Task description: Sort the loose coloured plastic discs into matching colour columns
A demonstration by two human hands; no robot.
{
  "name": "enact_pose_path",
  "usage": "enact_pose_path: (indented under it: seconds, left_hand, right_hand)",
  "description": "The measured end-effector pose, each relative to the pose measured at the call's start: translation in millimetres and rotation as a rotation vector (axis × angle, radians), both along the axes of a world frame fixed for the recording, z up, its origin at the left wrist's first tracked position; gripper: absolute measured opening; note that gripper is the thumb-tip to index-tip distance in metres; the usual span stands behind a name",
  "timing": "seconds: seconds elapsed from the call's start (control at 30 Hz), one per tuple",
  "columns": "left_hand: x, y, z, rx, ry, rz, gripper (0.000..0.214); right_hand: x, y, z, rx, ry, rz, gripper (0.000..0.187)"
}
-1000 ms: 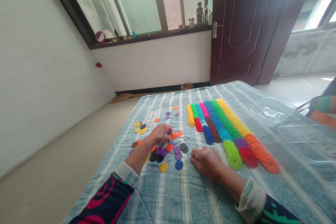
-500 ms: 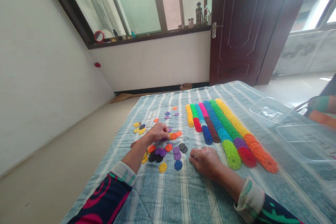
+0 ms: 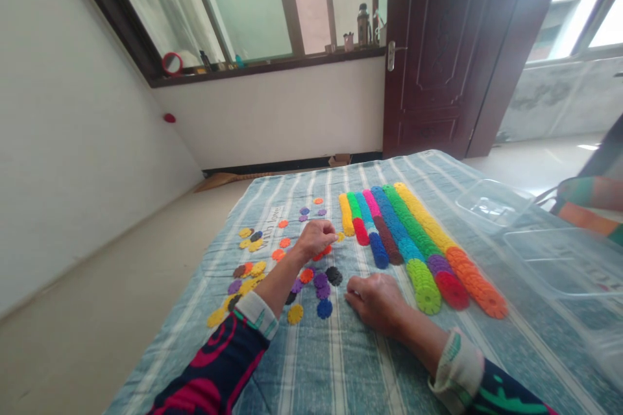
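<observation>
My left hand (image 3: 316,238) pinches a yellow notched plastic disc (image 3: 341,237) at its fingertips, beside the front end of the short yellow row (image 3: 347,215). My right hand (image 3: 377,298) rests with curled fingers on the striped cloth; whether anything is inside it is hidden. Between the hands lie black discs (image 3: 333,275), purple discs (image 3: 321,285) and a blue disc (image 3: 324,308). More loose discs in yellow, orange, purple and brown are scattered under and left of my left forearm. Overlapping discs form several colour-sorted rows, among them a long yellow one (image 3: 421,217) ending in orange (image 3: 479,288).
Two clear plastic boxes (image 3: 494,204) stand at the right side of the cloth-covered bed (image 3: 302,376). An orange and green item (image 3: 588,207) lies at the right edge. Beyond the bed are a brown door (image 3: 433,45) and a window sill (image 3: 272,65) with small items.
My left hand has moved right, from among the loose discs toward the rows, carrying the yellow disc. My right hand stays in nearly the same place. The view has shifted slightly.
</observation>
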State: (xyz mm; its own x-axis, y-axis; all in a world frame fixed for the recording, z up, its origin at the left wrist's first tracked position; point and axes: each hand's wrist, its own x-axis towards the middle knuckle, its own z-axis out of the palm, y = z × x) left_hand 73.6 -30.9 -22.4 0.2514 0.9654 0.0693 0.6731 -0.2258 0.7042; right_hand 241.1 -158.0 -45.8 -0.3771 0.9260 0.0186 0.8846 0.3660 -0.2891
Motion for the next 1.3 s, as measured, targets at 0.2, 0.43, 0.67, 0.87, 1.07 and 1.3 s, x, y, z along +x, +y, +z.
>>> enact_pose_path:
  seconds: [0.2,0.43,0.67,0.87,1.07,1.3]
  left_hand:
    - [25.7,17.6,-7.8,0.082,0.09,0.003,0.007]
    - [30.5,23.1,-10.2,0.098,0.162,0.038,0.005]
    - [31.5,20.6,-13.3,0.141,0.233,0.081,0.003]
    - [31.0,19.5,-16.2,0.153,0.235,0.072,0.005]
    - [8.5,11.8,-7.7,0.152,0.231,0.02,0.008]
    - [-52.9,-13.9,15.9,0.069,0.338,-0.027,0.011]
  right_hand:
    - [0.2,0.9,-0.1,0.005,0.006,0.005,0.028]
    - [0.0,1.4,-1.4,0.023,0.025,0.008,0.026]
    - [-0.3,1.3,-0.4,0.022,0.016,0.008,0.026]
    - [-0.7,1.3,-1.3,0.017,0.005,0.009,0.026]
    - [-0.3,0.9,-0.7,0.022,0.005,0.006,0.027]
    - [0.1,-0.7,-0.5,0.021,-0.015,-0.005,0.028]
